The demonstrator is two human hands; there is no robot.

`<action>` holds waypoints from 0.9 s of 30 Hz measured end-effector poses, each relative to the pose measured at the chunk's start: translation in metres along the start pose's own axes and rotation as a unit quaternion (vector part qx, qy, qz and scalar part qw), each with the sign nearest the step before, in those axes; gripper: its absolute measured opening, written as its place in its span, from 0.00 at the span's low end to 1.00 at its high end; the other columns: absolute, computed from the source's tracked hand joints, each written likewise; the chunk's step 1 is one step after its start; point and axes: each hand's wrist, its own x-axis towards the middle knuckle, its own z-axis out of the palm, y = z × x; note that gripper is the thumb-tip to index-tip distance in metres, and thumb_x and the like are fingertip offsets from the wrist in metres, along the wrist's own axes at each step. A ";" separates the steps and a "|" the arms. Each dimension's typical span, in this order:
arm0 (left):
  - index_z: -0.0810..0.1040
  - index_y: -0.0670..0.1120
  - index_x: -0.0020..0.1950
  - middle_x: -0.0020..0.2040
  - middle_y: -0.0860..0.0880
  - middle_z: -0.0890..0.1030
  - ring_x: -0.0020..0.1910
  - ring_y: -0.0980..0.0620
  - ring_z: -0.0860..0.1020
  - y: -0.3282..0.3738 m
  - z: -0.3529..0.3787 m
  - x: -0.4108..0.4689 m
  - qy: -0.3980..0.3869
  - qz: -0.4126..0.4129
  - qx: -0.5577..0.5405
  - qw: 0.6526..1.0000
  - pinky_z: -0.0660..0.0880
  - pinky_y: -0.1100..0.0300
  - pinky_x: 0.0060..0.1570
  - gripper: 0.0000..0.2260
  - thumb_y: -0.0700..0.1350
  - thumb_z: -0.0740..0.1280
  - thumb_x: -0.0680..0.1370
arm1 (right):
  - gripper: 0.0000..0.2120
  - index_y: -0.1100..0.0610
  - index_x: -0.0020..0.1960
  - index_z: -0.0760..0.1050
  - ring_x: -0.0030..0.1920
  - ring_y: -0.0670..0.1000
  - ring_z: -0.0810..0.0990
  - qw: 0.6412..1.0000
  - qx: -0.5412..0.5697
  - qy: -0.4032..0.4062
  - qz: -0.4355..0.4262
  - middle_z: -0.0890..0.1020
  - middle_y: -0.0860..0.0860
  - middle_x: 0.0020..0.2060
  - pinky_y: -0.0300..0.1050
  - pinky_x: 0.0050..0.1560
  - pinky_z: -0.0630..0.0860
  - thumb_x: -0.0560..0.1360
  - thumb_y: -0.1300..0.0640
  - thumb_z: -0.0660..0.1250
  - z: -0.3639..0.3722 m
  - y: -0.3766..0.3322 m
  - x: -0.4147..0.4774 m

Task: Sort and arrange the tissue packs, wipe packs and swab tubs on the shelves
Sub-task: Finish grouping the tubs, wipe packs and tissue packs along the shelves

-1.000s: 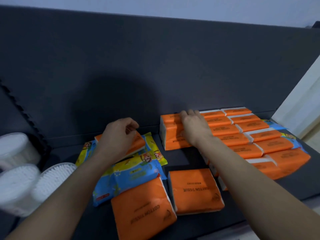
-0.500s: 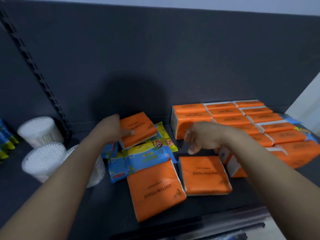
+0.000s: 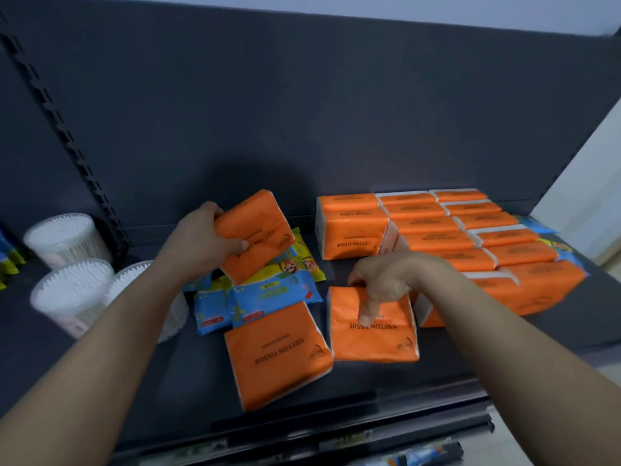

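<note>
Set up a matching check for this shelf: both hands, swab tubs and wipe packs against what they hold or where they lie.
1 left hand
2 right hand
3 swab tubs
4 wipe packs

A at the left end of the shelf
B grips the flat pack
C lie under the raised pack
D holds the raised pack up

Pairs: 1-D, 2-B, 3-A, 4-C

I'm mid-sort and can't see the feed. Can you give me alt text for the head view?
The left hand holds a raised tissue pack above the wipe packs, while the right hand grips a flat tissue pack on the shelf. A third tissue pack lies beside it. Rows of tissue packs fill the right, and swab tubs stand at the left.
</note>
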 end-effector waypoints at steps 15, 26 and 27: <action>0.68 0.49 0.56 0.43 0.54 0.73 0.39 0.58 0.73 0.022 0.007 -0.023 0.013 0.012 -0.066 0.998 0.68 0.62 0.33 0.15 0.43 0.69 0.72 | 0.25 0.54 0.69 0.68 0.62 0.57 0.74 0.960 0.016 0.278 -0.017 0.75 0.55 0.63 0.45 0.60 0.73 0.73 0.62 0.66 -0.024 0.029 0.038; 0.74 0.51 0.53 0.46 0.54 0.77 0.41 0.59 0.75 0.048 0.030 -0.030 -0.084 0.098 -0.018 0.991 0.70 0.72 0.34 0.16 0.42 0.74 0.69 | 0.20 0.58 0.61 0.72 0.59 0.57 0.74 0.927 0.019 0.367 -0.069 0.74 0.57 0.58 0.44 0.55 0.71 0.70 0.68 0.65 -0.032 0.047 0.040; 0.75 0.51 0.54 0.46 0.54 0.77 0.41 0.59 0.75 0.053 0.036 -0.029 -0.091 0.107 -0.016 0.990 0.70 0.73 0.35 0.17 0.42 0.74 0.69 | 0.20 0.57 0.60 0.74 0.58 0.56 0.76 0.924 0.035 0.372 -0.078 0.76 0.56 0.58 0.42 0.53 0.71 0.70 0.69 0.63 -0.034 0.052 0.036</action>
